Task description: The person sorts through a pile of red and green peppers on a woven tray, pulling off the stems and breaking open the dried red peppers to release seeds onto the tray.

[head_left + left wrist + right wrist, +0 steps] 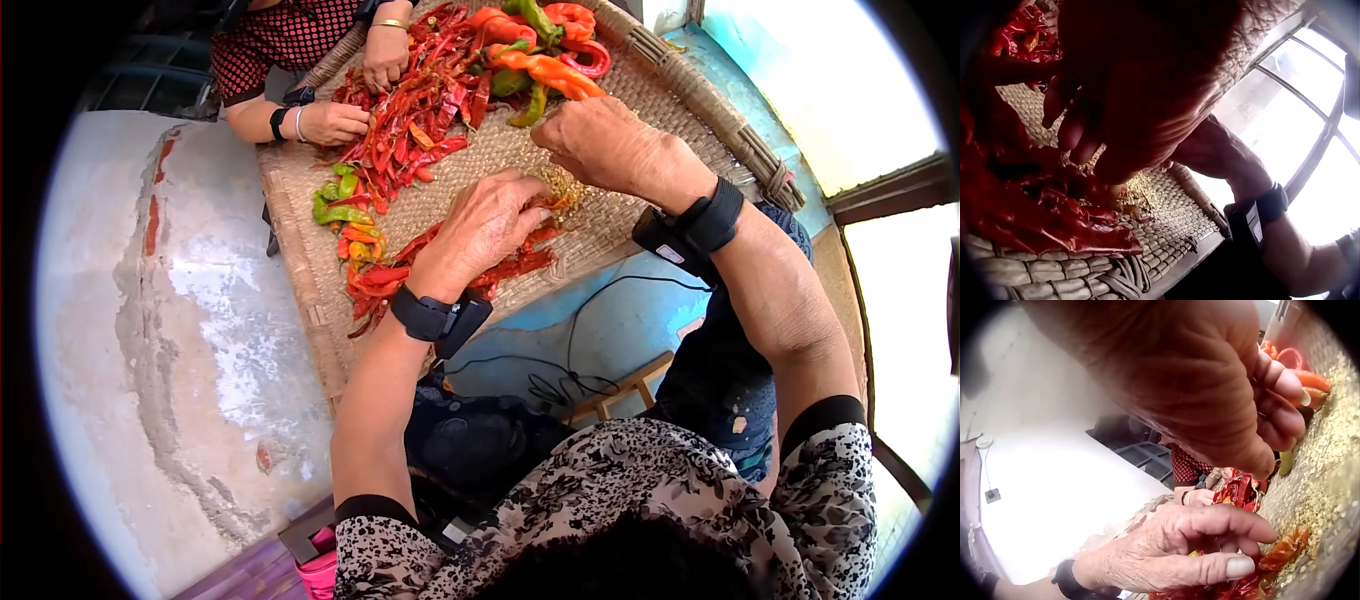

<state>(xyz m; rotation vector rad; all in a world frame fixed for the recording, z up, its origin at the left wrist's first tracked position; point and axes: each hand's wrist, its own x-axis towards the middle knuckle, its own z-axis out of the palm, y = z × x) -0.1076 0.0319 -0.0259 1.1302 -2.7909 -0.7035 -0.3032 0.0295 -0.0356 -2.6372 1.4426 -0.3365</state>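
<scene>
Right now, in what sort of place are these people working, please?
Probably a home or small household workroom: red peppers lie with loose seeds on a large woven tray, and bright framed panes, likely a window, stand nearby.

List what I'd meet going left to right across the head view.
Narrow red patch, other person's black wristband, small green peppers, left grip, right grip, right arm's black wristband, woven tray's bound corner.

"What lies just below centre in the head view?"

"Wrinkled, glossy red peppers, flattened and heaped loosely."

"And right of centre?"

"Small, flat, pale-yellow seeds, scattered in a patch just beside the peppers."
</scene>
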